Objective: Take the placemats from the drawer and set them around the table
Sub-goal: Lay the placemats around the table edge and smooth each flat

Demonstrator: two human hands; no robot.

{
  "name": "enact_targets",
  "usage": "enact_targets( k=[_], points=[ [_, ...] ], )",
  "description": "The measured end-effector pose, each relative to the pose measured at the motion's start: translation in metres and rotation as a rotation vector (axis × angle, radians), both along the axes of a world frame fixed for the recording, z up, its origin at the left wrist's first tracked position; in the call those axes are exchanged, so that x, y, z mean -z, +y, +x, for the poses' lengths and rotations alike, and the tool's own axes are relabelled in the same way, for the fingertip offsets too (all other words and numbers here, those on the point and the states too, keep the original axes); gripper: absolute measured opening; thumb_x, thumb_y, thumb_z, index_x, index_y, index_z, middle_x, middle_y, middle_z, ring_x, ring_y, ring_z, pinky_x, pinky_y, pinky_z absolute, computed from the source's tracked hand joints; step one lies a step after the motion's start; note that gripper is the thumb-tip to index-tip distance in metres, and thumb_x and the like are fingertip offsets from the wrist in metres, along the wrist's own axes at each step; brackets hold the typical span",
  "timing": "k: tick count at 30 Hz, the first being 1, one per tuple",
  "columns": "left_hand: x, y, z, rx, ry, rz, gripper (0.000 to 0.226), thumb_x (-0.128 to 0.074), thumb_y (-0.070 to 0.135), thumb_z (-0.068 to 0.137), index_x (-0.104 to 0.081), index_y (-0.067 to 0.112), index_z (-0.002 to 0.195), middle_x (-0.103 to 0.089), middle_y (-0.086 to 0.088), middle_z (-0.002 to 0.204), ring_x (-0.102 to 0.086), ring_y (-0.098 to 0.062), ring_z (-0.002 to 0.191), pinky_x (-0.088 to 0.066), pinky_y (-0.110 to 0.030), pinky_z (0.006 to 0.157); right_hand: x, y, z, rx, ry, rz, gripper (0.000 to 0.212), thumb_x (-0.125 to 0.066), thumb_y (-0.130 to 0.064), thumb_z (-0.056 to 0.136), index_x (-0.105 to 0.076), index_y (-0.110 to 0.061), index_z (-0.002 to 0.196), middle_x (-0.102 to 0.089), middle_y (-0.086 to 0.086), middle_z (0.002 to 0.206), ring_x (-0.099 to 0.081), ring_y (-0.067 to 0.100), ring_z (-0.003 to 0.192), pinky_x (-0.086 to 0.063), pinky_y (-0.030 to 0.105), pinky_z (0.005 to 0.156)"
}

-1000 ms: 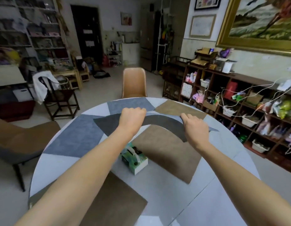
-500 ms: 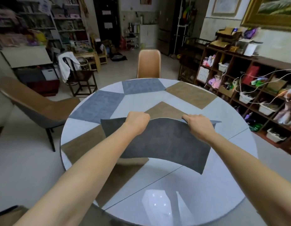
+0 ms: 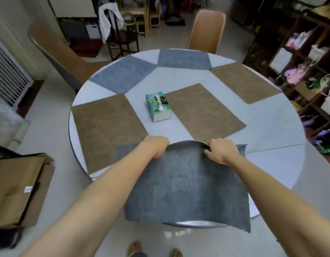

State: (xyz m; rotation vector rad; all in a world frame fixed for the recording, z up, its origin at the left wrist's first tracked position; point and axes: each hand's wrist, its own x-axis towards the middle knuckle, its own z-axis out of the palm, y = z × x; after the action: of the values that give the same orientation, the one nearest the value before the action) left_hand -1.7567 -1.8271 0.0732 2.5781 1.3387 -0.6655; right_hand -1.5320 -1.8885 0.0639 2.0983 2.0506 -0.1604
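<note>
Right now the dark grey placemat [image 3: 186, 184] is held above the near edge of the round table [image 3: 271, 130], its far edge bowed upward between the two hands and its near part hanging past the rim toward the floor. Both hands are closed on that far edge: the left hand [image 3: 156, 147] grips it near the left corner, the right hand [image 3: 222, 151] pinches it more to the right, fingers curled around the material. On the table five mats lie already: a brown placemat [image 3: 104, 130] at the left, a second brown placemat [image 3: 205, 110] near the middle, a third brown placemat [image 3: 245, 82] at the far right, and two blue-grey placemats [image 3: 123, 73] at the far side. A tissue box [image 3: 158, 106] stands in the centre, just beside the middle brown mat. I judge the risk is mainly in the release: because much of the grey mat hangs off the rim, it could slide down to the floor if let go too early. Its left corner also seems to overlap the left brown mat, so pushing forward may drag or wrinkle that one.
</note>
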Motion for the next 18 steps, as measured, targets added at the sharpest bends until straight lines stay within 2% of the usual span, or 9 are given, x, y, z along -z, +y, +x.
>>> enact_targets(
  k=[2, 4, 6, 10, 15, 18],
  points=[
    [0.015, -0.005, 0.0, -0.062, -0.044, 0.097, 0.023, -0.046, 0.011, 0.098, -0.057, 0.013, 0.118, -0.059, -0.01, 0.12, -0.059, -0.03, 0.108, -0.038, -0.034, 0.076, 0.012, -0.001, 0.002, 0.007, -0.008, 0.001, 0.024, -0.045, -0.035, 0.091, -0.056, -0.015, 0.084, -0.068, 0.015, 0.1, -0.063, 0.034, 0.091, -0.04, 0.033, 0.07],
    [0.029, -0.005, -0.002, -0.1, -0.092, 0.173, 0.023, -0.044, 0.006, 0.097, -0.058, 0.013, 0.114, -0.061, -0.01, 0.117, -0.06, -0.03, 0.106, -0.036, -0.033, 0.072, 0.025, -0.001, 0.004, 0.018, -0.024, -0.01, 0.024, -0.044, -0.032, 0.092, -0.059, -0.012, 0.095, -0.067, 0.015, 0.104, -0.062, 0.034, 0.095, -0.036, 0.032, 0.07],
    [0.045, -0.001, -0.004, -0.114, -0.132, 0.209, 0.021, -0.041, 0.006, 0.098, -0.056, 0.012, 0.112, -0.062, -0.011, 0.115, -0.06, -0.03, 0.104, -0.035, -0.033, 0.071, 0.04, 0.002, 0.007, 0.051, -0.006, -0.021, 0.022, -0.045, -0.025, 0.092, -0.054, -0.01, 0.106, -0.066, 0.015, 0.107, -0.061, 0.034, 0.097, -0.033, 0.033, 0.071],
    [0.08, 0.007, 0.002, -0.094, -0.168, 0.228, 0.022, -0.036, 0.005, 0.099, -0.052, 0.01, 0.114, -0.064, -0.012, 0.114, -0.059, -0.031, 0.104, -0.037, -0.036, 0.082, 0.067, 0.009, 0.012, 0.136, -0.005, -0.052, 0.025, -0.044, -0.002, 0.086, -0.047, -0.009, 0.11, -0.065, 0.014, 0.107, -0.061, 0.033, 0.096, -0.032, 0.031, 0.069],
    [0.117, 0.031, 0.021, -0.096, -0.234, 0.176, 0.02, -0.036, 0.005, 0.1, -0.049, 0.007, 0.115, -0.063, -0.013, 0.113, -0.058, -0.033, 0.105, -0.039, -0.04, 0.086, 0.092, 0.021, 0.013, 0.234, -0.106, -0.09, 0.028, -0.044, 0.001, 0.083, -0.052, -0.01, 0.107, -0.065, 0.01, 0.111, -0.061, 0.027, 0.105, -0.034, 0.035, 0.092],
    [0.13, 0.045, 0.039, -0.086, -0.3, 0.133, 0.02, -0.035, 0.003, 0.099, -0.051, 0.006, 0.112, -0.061, -0.013, 0.111, -0.056, -0.031, 0.102, -0.038, -0.04, 0.089, 0.097, 0.028, 0.015, 0.306, -0.193, -0.103, 0.029, -0.046, 0.002, 0.083, -0.057, -0.011, 0.106, -0.066, 0.008, 0.11, -0.06, 0.026, 0.105, -0.032, 0.035, 0.097]
  ],
)
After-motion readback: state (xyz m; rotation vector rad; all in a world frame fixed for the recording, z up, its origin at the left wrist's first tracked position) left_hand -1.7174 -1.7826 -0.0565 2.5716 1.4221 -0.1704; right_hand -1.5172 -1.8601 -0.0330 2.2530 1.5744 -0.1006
